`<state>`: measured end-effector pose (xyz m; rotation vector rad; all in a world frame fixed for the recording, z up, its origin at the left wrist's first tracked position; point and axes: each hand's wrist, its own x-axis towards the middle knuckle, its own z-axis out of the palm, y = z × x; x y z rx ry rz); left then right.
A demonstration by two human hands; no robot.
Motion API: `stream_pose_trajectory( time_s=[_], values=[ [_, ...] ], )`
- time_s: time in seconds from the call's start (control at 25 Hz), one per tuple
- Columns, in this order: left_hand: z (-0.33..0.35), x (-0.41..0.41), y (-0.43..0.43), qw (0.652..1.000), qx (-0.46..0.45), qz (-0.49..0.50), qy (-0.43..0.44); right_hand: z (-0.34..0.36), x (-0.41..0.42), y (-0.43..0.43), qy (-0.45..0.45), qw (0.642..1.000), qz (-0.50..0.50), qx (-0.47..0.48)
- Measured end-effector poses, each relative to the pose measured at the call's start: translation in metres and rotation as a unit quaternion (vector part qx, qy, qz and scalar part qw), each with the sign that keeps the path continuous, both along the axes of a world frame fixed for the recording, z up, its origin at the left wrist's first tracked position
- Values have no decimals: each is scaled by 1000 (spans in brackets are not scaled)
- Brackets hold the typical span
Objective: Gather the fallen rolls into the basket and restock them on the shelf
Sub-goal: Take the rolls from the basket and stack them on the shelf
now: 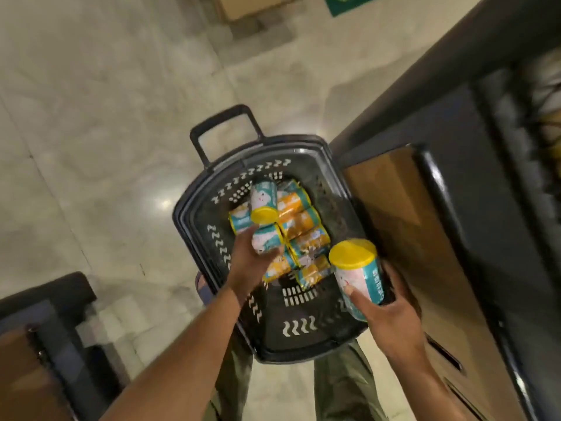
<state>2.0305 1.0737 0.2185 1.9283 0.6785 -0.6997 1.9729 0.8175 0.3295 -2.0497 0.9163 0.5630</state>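
A black plastic basket [197, 214] stands on the floor below me, holding several teal-and-orange rolls [303, 226] lying in rows. My left hand [249, 262] reaches into the basket and grips a white-and-teal roll [267, 241] among them. Another roll with a yellow lid [263, 202] stands tilted on top of the pile. My right hand [385, 317] holds an upright roll with a yellow lid [358, 268] over the basket's right rim, next to the shelf.
A dark shelf unit with a wooden board [403, 238] runs along the right side. Another dark fixture [45, 329] sits at the lower left. The basket's pull handle [224, 129] points away from me over pale marble floor [106, 117]. My legs are under the basket.
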Motion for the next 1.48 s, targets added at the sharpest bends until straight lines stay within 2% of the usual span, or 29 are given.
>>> stream_pose_trajectory(
  time_s=[0.08, 0.16, 0.28, 0.4, 0.48, 0.6, 0.68, 0.8, 0.88, 1.0, 1.12, 1.24, 1.48],
  values=[
    [-51, 31, -4, 992, 4, 123, -12, -33, 0, 2, -7, 999, 22, -24],
    [-100, 59, -11, 981, 29, 193, 0, -64, 2, 6, -16, 999, 23, -44],
    [-155, 74, -27, 979, 56, 198, 13, -96, 11, 14, -11, 999, 4, -47],
    [-152, 66, -23, 977, 68, 201, 5, -87, 20, 21, -1, 998, 25, -51],
    [-107, 48, -11, 981, 45, 189, 9, -58, 28, 33, -14, 999, 32, -35],
    [8, 20, 14, 986, -36, 157, -35, 7, 39, 43, -78, 996, 30, -1],
    [107, 11, 35, 987, -72, 128, -61, 77, 47, 54, -112, 992, 52, -5],
    [250, 11, 57, 983, -132, 78, -102, 197, 56, 72, -226, 972, 60, -12],
    [347, 22, 57, 974, -176, 32, -139, 289, 54, 72, -285, 956, 61, -32],
    [461, 46, 36, 959, -235, -34, -153, 376, 39, 43, -342, 938, 25, -57],
    [546, 90, -25, 935, -304, -130, -128, 435, 16, -21, -354, 927, -42, -119],
    [607, 131, -126, 904, -338, -237, -114, 476, 1, -109, -383, 895, -80, -212],
    [666, 176, -372, 850, -332, -382, -145, 512, -15, -320, -350, 864, -135, -334]
  ],
)
